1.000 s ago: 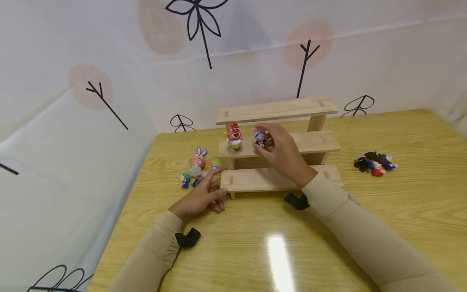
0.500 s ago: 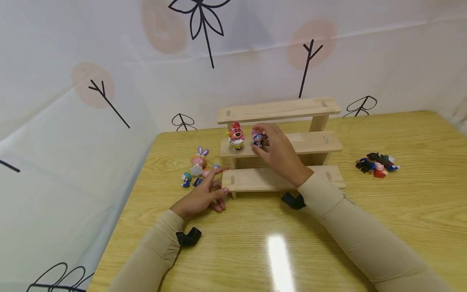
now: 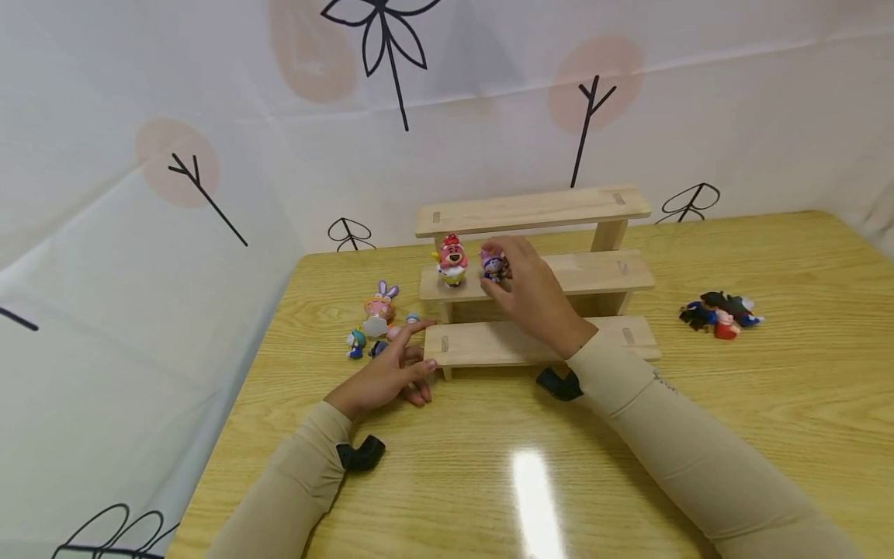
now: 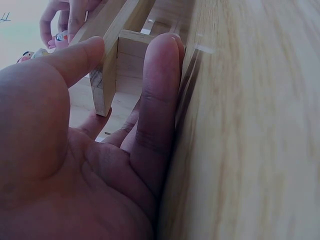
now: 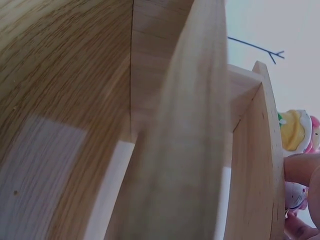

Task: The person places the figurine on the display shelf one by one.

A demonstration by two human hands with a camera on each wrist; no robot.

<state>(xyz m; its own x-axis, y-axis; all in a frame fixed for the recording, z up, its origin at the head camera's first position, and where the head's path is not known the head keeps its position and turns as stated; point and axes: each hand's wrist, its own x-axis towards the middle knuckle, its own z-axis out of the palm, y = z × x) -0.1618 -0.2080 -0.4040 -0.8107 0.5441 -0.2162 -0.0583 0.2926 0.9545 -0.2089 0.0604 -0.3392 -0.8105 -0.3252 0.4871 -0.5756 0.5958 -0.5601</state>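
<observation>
A three-step wooden shelf (image 3: 482,345) stands on the table. On its middle step, my right hand (image 3: 538,295) pinches a small figurine with a pink-purple hood and blue body (image 3: 493,266) between thumb and fingers. Just left of it stands a red-and-pink bear figurine (image 3: 452,262) with a yellow-and-white base. My left hand (image 3: 377,380) holds the left end of the bottom step. In the left wrist view, the thumb and a finger of the left hand (image 4: 95,165) lie on opposite sides of the board end (image 4: 102,90). The right wrist view shows the held figurine (image 5: 295,194) only partly, behind fingers.
Left of the shelf lie several figurines, among them a bunny-eared one (image 3: 379,307) and a blue-green one (image 3: 355,343), close to my left hand. A pile of dark and red figurines (image 3: 722,314) lies to the right. A printed cloth (image 3: 489,140) hangs behind the table.
My right hand and the pinched figurine have shifted slightly left along the middle step, closer to the bear figurine. My left hand stays at the shelf's end.
</observation>
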